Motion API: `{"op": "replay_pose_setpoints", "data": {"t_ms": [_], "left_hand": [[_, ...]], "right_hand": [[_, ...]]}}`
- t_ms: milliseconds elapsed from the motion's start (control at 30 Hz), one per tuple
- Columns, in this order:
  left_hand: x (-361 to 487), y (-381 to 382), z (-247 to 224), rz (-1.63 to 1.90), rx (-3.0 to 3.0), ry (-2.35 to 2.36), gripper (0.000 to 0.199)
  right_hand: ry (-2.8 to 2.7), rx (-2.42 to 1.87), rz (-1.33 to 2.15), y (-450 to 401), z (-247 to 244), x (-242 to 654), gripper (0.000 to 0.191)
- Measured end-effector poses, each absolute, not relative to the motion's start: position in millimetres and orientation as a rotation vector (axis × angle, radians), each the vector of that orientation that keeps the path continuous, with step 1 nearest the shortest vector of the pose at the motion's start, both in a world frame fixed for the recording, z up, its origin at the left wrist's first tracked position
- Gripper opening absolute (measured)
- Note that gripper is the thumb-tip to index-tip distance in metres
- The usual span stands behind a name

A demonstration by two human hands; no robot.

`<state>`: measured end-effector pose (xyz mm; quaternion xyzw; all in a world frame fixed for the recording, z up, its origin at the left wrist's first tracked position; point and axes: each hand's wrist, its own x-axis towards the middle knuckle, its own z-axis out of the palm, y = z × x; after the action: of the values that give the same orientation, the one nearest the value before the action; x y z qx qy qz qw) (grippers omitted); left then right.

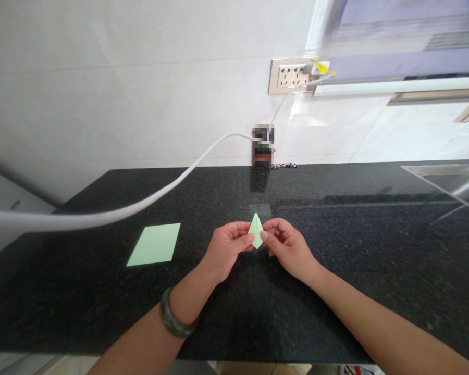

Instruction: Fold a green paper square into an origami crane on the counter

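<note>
A small folded piece of light green paper [256,227], kite-shaped with a crease down its middle, is pinched between my two hands above the dark countertop. My left hand [231,246] grips its left edge, thumb in front and fingers behind. On the opposite edge, my right hand [287,244] holds it the same way with thumb and fingers. The paper's narrow point faces away from me. To the left, a flat sheet of the same green paper [154,245] lies on the counter, apart from both hands.
The black speckled countertop [82,297] runs along a pale tiled wall. A phone-like object [263,148], blurred out, leans against the wall with a beaded strap. A white cable [172,185] crosses the left side. A socket panel [285,77] and a metal sink [457,182] are at right.
</note>
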<state>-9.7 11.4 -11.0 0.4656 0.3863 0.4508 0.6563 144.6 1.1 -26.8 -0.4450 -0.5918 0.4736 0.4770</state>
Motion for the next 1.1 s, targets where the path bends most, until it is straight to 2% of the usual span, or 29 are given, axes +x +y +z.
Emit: {"op": "replay_pose_setpoints", "data": {"t_ms": [200,367,533,633,767,900,1100], "left_hand": [[-6.3,8.9,-8.5,1.045,1.078,0.949,0.021],[-5.8,8.7,-9.1,1.065,1.100,0.968,0.021],[-7.0,9.2,-10.4,1.060,1.124,0.969,0.023],[-7.0,9.5,-12.3,1.068,1.155,0.967,0.024],[-6.3,9.9,-15.4,1.073,1.226,0.980,0.025],[-6.2,10.8,-19.0,1.055,1.350,0.951,0.034],[-5.9,12.1,-24.3,1.033,1.428,0.975,0.039]], "right_hand": [[-1.673,-1.178,0.857,-3.9,-21.7,143.1,0.024],[-1.694,-1.222,0.793,-3.8,-21.5,143.7,0.019],[-1.727,-1.218,0.726,-5.6,-19.5,144.1,0.022],[-1.691,-1.198,0.781,-5.2,-20.1,144.7,0.021],[-1.508,-1.160,1.020,-1.3,-24.1,144.4,0.024],[-1.433,-1.173,1.076,0.4,-25.3,144.5,0.025],[-1.714,-1.260,0.691,-2.5,-22.7,145.9,0.027]]}}
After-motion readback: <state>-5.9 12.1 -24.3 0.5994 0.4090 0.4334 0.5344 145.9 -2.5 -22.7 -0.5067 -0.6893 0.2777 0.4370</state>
